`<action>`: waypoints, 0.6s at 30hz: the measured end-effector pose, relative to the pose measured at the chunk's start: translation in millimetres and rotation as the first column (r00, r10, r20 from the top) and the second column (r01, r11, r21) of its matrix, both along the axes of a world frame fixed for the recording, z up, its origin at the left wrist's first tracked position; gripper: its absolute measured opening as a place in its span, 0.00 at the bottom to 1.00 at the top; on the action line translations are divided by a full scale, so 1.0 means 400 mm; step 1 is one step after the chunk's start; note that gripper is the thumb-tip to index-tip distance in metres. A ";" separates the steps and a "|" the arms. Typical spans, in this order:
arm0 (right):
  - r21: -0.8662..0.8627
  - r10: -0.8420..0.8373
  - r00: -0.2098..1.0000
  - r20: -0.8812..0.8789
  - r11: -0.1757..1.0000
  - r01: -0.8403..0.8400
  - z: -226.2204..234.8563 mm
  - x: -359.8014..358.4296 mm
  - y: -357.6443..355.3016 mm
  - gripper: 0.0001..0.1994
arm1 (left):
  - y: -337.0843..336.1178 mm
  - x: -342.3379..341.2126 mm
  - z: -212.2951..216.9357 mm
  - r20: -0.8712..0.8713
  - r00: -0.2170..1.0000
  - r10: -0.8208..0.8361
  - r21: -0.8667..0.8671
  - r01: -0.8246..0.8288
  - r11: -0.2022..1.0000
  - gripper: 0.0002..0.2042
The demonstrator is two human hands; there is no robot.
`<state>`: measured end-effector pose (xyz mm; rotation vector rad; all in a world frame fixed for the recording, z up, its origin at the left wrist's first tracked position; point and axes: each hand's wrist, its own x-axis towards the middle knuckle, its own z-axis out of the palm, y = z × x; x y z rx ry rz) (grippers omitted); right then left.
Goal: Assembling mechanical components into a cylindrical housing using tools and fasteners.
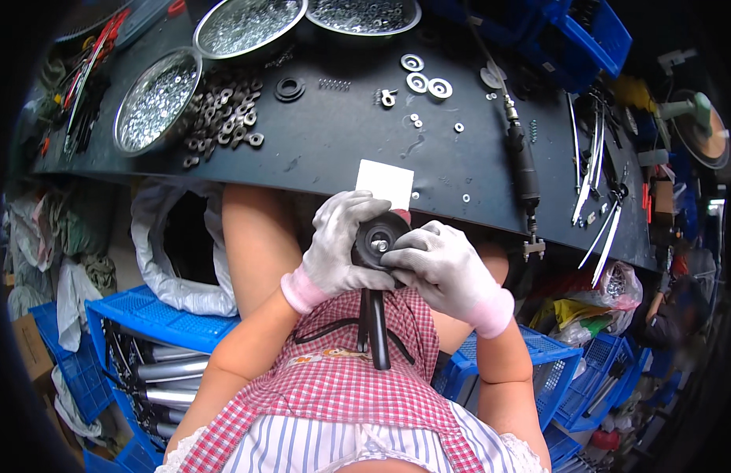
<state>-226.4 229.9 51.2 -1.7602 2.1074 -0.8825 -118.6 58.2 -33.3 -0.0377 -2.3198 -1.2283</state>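
My left hand (334, 240), in a white glove with a pink cuff, is closed round the left side of a black round part (365, 230) just off the table's near edge. A small shiny metal piece (379, 246) sits at the middle of its face. Two black bar-shaped legs (379, 327) hang down from the part over my checked apron. My right hand (452, 272), gloved alike, has its fingers pinched together at the right side of the part, next to the metal piece. What lies between those fingertips is hidden.
On the dark table (302, 150) lie small metal fittings (227, 114), washers (439, 88), a black ring (289, 89) and a spring (334, 84). Bowls of hardware (159, 101) stand behind. A pneumatic driver (524, 169) lies right. Blue crates (168, 319) flank my legs.
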 end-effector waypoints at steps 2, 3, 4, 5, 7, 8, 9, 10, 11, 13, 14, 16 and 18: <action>-0.030 0.079 0.955 0.286 0.997 -0.073 0.035 -0.080 0.011 0.10 | 0.004 0.005 -0.001 0.076 0.997 0.031 0.004 -0.031 1.000 0.40; -0.118 -0.057 0.948 0.314 0.988 0.098 0.043 -0.142 0.022 0.09 | 0.012 0.007 0.011 0.095 0.994 0.047 0.007 -0.048 0.999 0.38; -0.068 -0.399 0.856 0.329 0.894 0.443 0.048 -0.201 0.023 0.08 | 0.041 0.011 0.020 0.049 0.987 0.154 0.007 -0.154 0.988 0.34; -0.108 -0.621 0.737 0.266 0.741 0.663 0.042 -0.283 0.013 0.09 | 0.069 0.019 0.016 0.031 0.969 0.247 -0.032 -0.246 0.969 0.35; -0.221 -0.800 0.596 0.065 0.571 0.791 -0.031 -0.527 0.061 0.13 | 0.092 0.004 0.004 -0.040 0.965 0.261 0.088 -0.257 0.962 0.35; -0.189 -0.840 0.515 -0.170 0.541 0.820 -0.067 -0.620 0.071 0.15 | 0.095 0.000 0.005 -0.032 0.967 0.251 0.105 -0.247 0.963 0.35; -0.165 -0.819 0.411 -0.401 0.505 0.847 -0.091 -0.690 0.070 0.18 | 0.094 -0.002 0.003 -0.039 0.968 0.249 0.109 -0.244 0.964 0.35; -0.069 -0.809 0.413 -0.419 0.481 0.874 -0.108 -0.742 0.063 0.20 | 0.093 0.000 0.000 -0.045 0.969 0.244 0.103 -0.239 0.966 0.35; 0.029 -0.797 0.417 -0.436 0.451 0.892 -0.125 -0.777 0.059 0.23 | 0.093 0.003 0.000 -0.049 0.969 0.240 0.096 -0.235 0.967 0.35; 0.015 -0.769 0.428 -0.474 0.480 0.877 -0.138 -0.794 0.043 0.20 | 0.092 0.011 0.000 -0.026 0.967 0.255 0.098 -0.251 0.963 0.36; 0.032 -0.783 0.401 -0.475 0.440 0.897 -0.136 -0.804 0.049 0.18 | 0.091 0.010 -0.001 -0.033 0.969 0.245 0.098 -0.241 0.966 0.36; 0.006 -0.798 0.444 -0.407 0.484 0.875 -0.127 -0.792 0.055 0.14 | 0.088 0.011 -0.003 -0.024 0.973 0.231 0.116 -0.226 0.967 0.36; -0.159 -0.772 0.549 -0.321 0.616 0.772 -0.116 -0.784 0.090 0.14 | 0.084 -0.007 0.000 -0.070 0.980 0.187 0.139 -0.176 0.975 0.36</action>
